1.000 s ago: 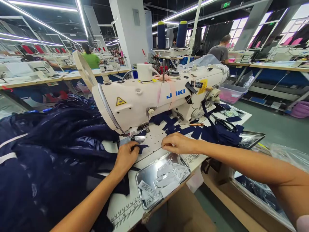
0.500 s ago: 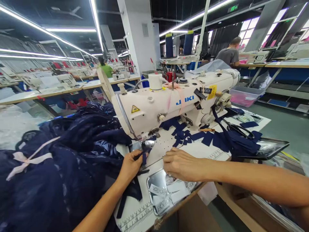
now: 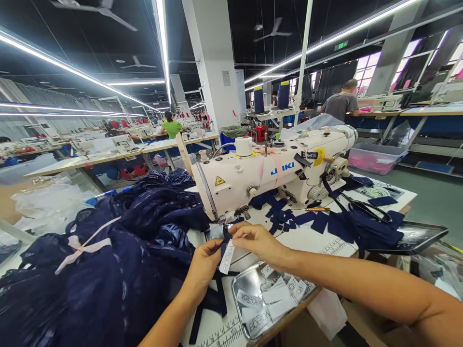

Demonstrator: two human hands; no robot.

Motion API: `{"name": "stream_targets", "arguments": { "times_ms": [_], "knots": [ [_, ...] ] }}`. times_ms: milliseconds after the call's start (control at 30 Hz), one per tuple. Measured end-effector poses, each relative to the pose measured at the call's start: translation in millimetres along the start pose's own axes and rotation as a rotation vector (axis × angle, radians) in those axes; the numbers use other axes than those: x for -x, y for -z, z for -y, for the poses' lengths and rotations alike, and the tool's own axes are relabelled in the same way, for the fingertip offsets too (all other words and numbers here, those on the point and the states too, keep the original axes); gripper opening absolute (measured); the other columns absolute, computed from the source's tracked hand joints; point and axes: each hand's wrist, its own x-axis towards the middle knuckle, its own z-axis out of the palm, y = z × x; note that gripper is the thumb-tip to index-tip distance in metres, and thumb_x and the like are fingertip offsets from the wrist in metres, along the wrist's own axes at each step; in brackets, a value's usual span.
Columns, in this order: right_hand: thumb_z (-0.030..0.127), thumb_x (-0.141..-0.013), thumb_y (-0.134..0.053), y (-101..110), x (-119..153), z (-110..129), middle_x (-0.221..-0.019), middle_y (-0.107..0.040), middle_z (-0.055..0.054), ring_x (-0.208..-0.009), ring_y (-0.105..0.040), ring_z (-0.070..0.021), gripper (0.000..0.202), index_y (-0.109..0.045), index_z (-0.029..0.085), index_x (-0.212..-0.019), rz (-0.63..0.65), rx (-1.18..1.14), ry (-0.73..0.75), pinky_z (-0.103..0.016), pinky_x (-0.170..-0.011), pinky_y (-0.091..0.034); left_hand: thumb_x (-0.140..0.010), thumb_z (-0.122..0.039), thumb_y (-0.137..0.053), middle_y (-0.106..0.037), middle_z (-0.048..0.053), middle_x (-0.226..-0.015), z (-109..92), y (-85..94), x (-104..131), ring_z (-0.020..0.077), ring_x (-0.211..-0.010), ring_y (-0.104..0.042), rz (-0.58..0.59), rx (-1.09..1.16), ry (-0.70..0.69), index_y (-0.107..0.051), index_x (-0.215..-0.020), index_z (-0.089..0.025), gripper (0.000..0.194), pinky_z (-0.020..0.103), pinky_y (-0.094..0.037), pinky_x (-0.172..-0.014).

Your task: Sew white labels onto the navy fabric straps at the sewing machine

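In front of the sewing machine (image 3: 249, 171), both hands meet close to the needle area. My right hand (image 3: 256, 243) pinches the upper end of a white label (image 3: 226, 258) printed "valege". My left hand (image 3: 204, 265) is closed on a small dark navy strip of fabric (image 3: 224, 238), right against the label. Part of the strip is hidden by the fingers. A metal tray (image 3: 240, 279) of loose white labels lies below my right wrist.
A heap of navy garments (image 3: 90, 270) with a pale ribbon fills the left. Navy fabric scraps (image 3: 278, 212), black scissors (image 3: 369, 207) and a dark metal tray (image 3: 423, 236) lie to the right. Two people sit at machines farther off.
My right hand has risen from the label tray and moved left, now with a white label against the navy strip at my left hand. The view has tilted up.
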Motion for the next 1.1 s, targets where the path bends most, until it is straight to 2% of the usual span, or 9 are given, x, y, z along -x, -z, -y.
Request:
{"name": "stream_targets", "arguments": {
  "times_ms": [133, 233, 333, 467, 567, 700, 933, 1100],
  "knots": [
    [0.027, -0.063, -0.058, -8.2, -6.2, -4.3, -0.063, -0.053, 0.002, -0.064, -0.049, -0.0122, 0.011, -0.056, 0.016, -0.06, -0.057, 0.022, -0.023, -0.026, -0.066, -0.039, -0.047, -0.043, -0.073, -0.052, -0.003, -0.05, -1.7, 2.7, 3.8, 0.0088, -0.05, -0.042, 0.007, 0.002, -0.037, -0.065, -0.059, -0.014, 0.032, 0.019, -0.034, -0.049],
    [0.026, -0.063, -0.056, -11.3, -9.1, -8.6, -0.06, -0.051, 0.003, -0.061, -0.047, -0.0114, 0.011, -0.053, 0.017, -0.058, -0.122, 0.066, 0.005, -0.024, -0.062, -0.039, -0.056, -0.053, -0.065, -0.054, 0.0, -0.054, -2.5, 3.6, 5.2, 0.0105, -0.053, -0.044, 0.047, -0.011, -0.06, -0.065, -0.061, -0.013, 0.041, 0.021, -0.037, -0.052],
    [0.024, -0.063, -0.054, -14.4, -10.0, -13.6, -0.057, -0.049, 0.003, -0.058, -0.045, -0.0107, 0.01, -0.051, 0.017, -0.057, -0.166, 0.095, 0.028, -0.023, -0.058, -0.038, -0.05, -0.048, -0.071, -0.055, -0.001, -0.057, -3.7, 1.6, 6.2, 0.0106, -0.055, -0.046, 0.014, -0.039, -0.055, -0.064, -0.06, -0.013, 0.036, 0.021, -0.037, -0.053],
    [0.023, -0.063, -0.054, -17.1, -9.3, -15.0, -0.058, -0.05, 0.003, -0.059, -0.047, -0.0109, 0.008, -0.051, 0.017, -0.058, -0.177, 0.08, 0.028, -0.023, -0.059, -0.039, -0.046, -0.038, -0.074, -0.05, -0.004, -0.051, -3.8, -1.2, 6.4, 0.0072, -0.047, -0.04, -0.053, -0.028, 0.024, -0.061, -0.057, -0.014, 0.03, 0.019, -0.031, -0.047],
    [0.021, -0.061, -0.057, -15.2, -9.6, -12.7, -0.062, -0.053, 0.003, -0.063, -0.049, -0.0111, 0.005, -0.054, 0.017, -0.061, -0.167, 0.04, -0.023, -0.024, -0.064, -0.04, -0.045, -0.036, -0.074, -0.047, -0.005, -0.048, -2.9, -0.2, 5.3, 0.006, -0.045, -0.038, -0.045, 0.012, 0.065, -0.059, -0.055, -0.015, 0.028, 0.019, -0.028, -0.046],
    [0.024, -0.061, -0.06, -8.5, -11.3, -12.7, -0.064, -0.056, 0.002, -0.066, -0.051, -0.0121, 0.008, -0.057, 0.016, -0.061, -0.088, 0.031, -0.05, -0.026, -0.069, -0.04, -0.044, -0.035, -0.074, -0.049, -0.005, -0.048, -3.3, 1.7, 4.6, 0.0056, -0.046, -0.04, -0.033, 0.014, 0.068, -0.06, -0.055, -0.014, 0.028, 0.018, -0.029, -0.048],
    [0.025, -0.061, -0.06, -3.2, -10.4, -16.7, -0.063, -0.056, 0.001, -0.064, -0.05, -0.0122, 0.01, -0.058, 0.016, -0.059, -0.075, 0.023, -0.044, -0.026, -0.066, -0.039, -0.044, -0.032, -0.074, -0.051, -0.004, -0.048, -3.7, 2.9, 3.4, 0.0061, -0.045, -0.041, -0.002, 0.014, 0.109, -0.06, -0.055, -0.014, 0.026, 0.019, -0.03, -0.047],
    [0.02, -0.067, -0.058, -4.6, -5.9, -19.8, -0.063, -0.054, 0.002, -0.064, -0.05, -0.0115, 0.007, -0.057, 0.015, -0.063, -0.054, 0.095, -0.046, -0.024, -0.065, -0.039, -0.046, -0.032, -0.073, -0.052, -0.005, -0.048, -2.1, 2.3, 3.0, 0.006, -0.045, -0.041, 0.001, -0.029, 0.147, -0.061, -0.059, -0.014, 0.025, 0.018, -0.029, -0.047]
  ]
}}
